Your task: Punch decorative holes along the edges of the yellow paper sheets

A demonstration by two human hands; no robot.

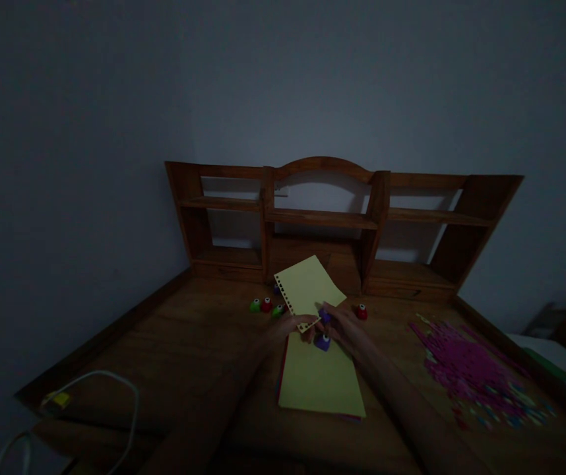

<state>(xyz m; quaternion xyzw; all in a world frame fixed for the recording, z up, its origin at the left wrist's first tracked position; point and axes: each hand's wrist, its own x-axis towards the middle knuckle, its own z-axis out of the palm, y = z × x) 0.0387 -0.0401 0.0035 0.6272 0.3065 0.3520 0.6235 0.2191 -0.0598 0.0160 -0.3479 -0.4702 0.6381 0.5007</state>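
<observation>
A yellow paper sheet [307, 287] is held up over the desk, with a row of small punched holes along its left edge. My left hand [290, 326] pinches its lower edge. My right hand [343, 326] is closed on a small purple punch [324, 316] set against the same edge. A second purple heart-shaped punch [322, 342] rests just below on a flat stack of yellow paper [320, 382] with coloured sheets under it.
Green and red small punches [266, 305] lie left of the sheet, and one red punch [361, 312] lies to the right. A heap of pink and mixed paper cut-outs [471, 373] covers the right of the wooden desk [184, 356]. A shelf unit [322, 218] stands behind. A white cable [115, 396] loops at front left.
</observation>
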